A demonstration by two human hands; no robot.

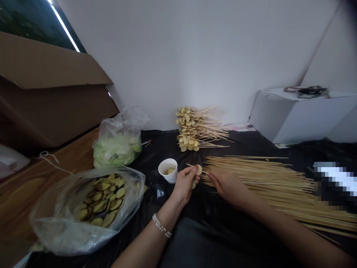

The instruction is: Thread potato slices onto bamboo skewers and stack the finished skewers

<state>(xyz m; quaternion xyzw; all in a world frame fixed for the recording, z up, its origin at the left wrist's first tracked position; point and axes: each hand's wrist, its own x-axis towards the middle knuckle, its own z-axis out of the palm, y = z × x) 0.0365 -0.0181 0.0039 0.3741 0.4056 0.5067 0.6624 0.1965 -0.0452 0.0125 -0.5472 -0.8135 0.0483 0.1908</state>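
Note:
My left hand [186,181] is closed on a pale potato slice [199,170], and a second slice [193,184] shows below its fingers. My right hand [223,183] pinches a thin wooden skewer [205,172] just right of the slice. A pointed stick end pokes out beyond my left thumb, in line with this skewer; the fingers hide the part between. Loose bamboo skewers [267,182] lie in a wide layer beside and under my right forearm. Left of my left hand stands a white paper cup [168,165] with some slices inside.
An open plastic bag [52,223] of potato slices lies at left, a tied bag of pale green vegetable [117,149] behind it. Finished-looking potato skewers [189,126] are stacked by the wall. A cardboard box [55,111] and a white box [267,115] flank the black-covered surface [195,238].

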